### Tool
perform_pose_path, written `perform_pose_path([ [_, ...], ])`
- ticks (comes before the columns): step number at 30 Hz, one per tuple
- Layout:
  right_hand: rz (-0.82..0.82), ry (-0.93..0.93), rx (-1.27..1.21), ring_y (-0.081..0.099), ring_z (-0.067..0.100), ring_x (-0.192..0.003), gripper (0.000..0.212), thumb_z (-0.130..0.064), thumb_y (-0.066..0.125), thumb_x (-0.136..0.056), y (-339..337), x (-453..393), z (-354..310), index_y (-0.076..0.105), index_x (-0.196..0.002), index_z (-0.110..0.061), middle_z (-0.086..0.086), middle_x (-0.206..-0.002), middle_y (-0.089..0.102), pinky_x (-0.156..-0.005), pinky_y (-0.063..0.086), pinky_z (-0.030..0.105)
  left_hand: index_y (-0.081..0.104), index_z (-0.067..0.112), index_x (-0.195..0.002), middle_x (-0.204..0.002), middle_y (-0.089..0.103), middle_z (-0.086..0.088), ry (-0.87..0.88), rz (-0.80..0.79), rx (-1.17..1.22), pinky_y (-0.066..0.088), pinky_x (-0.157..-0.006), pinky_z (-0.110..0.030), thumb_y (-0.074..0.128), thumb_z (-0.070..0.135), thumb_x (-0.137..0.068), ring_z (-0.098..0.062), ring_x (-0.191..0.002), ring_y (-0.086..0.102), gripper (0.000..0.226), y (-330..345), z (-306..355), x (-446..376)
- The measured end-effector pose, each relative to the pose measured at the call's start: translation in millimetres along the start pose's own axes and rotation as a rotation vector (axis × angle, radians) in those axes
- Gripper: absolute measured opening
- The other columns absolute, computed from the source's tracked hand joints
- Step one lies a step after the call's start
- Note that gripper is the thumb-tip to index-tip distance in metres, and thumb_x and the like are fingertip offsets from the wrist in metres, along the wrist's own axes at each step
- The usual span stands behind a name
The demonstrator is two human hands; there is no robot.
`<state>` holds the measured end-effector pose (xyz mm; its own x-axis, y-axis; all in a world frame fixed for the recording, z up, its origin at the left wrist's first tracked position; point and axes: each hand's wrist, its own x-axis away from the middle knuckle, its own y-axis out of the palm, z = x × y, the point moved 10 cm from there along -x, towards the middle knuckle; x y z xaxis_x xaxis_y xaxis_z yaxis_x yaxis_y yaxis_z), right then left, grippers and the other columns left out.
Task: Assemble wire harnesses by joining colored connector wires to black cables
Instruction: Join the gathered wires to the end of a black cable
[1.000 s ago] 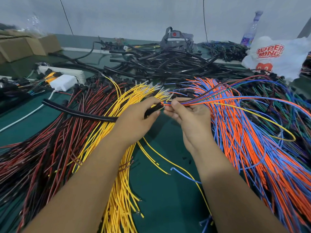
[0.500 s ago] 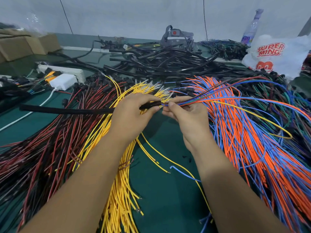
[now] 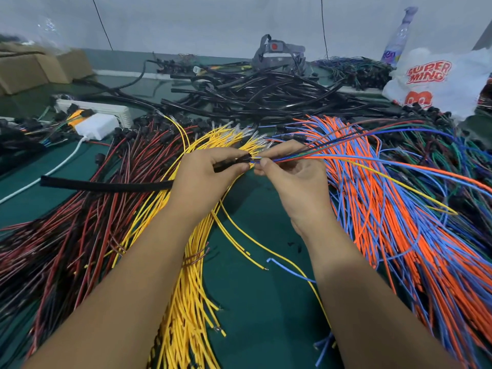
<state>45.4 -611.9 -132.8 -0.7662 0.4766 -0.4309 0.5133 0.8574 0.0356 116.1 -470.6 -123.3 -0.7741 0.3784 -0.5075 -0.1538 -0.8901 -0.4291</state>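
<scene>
My left hand (image 3: 206, 177) grips one end of a black cable sleeve (image 3: 106, 185) that runs out to the left over the red wires. My right hand (image 3: 295, 174) pinches a thin bundle of coloured wires (image 3: 346, 157), orange, blue, green, red and yellow, that fans off to the right. The bundle's tips meet the mouth of the sleeve between my thumbs, above the green table (image 3: 247, 302). How far the tips are inside the sleeve is hidden by my fingers.
Heaps of wires surround my arms: red and black (image 3: 66, 230) at left, yellow (image 3: 186, 302) in the middle, orange and blue (image 3: 394, 235) at right. Black cables (image 3: 253, 97) pile up behind. A white power strip (image 3: 95, 109), cardboard boxes (image 3: 32, 70) and a plastic bag (image 3: 439, 81) stand at the back.
The free left end of the black sleeve has swung and slid to the right. My hands stay close together at the sleeve's mouth, with the wire bundle held against it.
</scene>
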Motion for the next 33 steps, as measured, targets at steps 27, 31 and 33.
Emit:
perform_pose_path([
  [27, 0.077, 0.135, 0.027, 0.070, 0.012, -0.060, 0.025, -0.002, 0.070, -0.083, -12.0, -1.0, 23.0, 0.068, -0.066, -0.020, -0.005, -0.059, 0.069, -0.071, 0.059, 0.033, 0.074, 0.039, -0.092, -0.080, 0.072, 0.010, -0.021, -0.145, -0.046, 0.054, -0.074, -0.042, 0.067, 0.032, -0.077, -0.009, -0.079, 0.065, 0.019, 12.6, -2.8, 4.3],
  [31, 0.074, 0.133, 0.013, 0.068, 0.010, -0.058, 0.026, -0.001, 0.069, -0.084, -11.5, -0.4, 21.2, 0.067, -0.067, -0.021, -0.005, -0.058, 0.069, -0.069, 0.058, 0.031, 0.069, 0.049, -0.084, -0.075, 0.069, 0.012, -0.010, -0.149, -0.027, 0.054, -0.071, -0.040, 0.069, 0.032, -0.077, -0.010, -0.073, 0.063, 0.019, 14.1, -1.8, 4.5],
  [33, 0.075, 0.133, -0.006, 0.067, 0.009, -0.057, 0.027, 0.002, 0.067, -0.085, -11.0, -0.6, 20.4, 0.067, -0.070, -0.020, -0.006, -0.057, 0.067, -0.065, 0.057, 0.027, 0.072, 0.044, -0.086, -0.074, 0.069, 0.011, -0.008, -0.148, -0.016, 0.054, -0.070, -0.038, 0.067, 0.034, -0.075, -0.011, -0.072, 0.064, 0.015, 15.5, -1.9, 4.6],
])
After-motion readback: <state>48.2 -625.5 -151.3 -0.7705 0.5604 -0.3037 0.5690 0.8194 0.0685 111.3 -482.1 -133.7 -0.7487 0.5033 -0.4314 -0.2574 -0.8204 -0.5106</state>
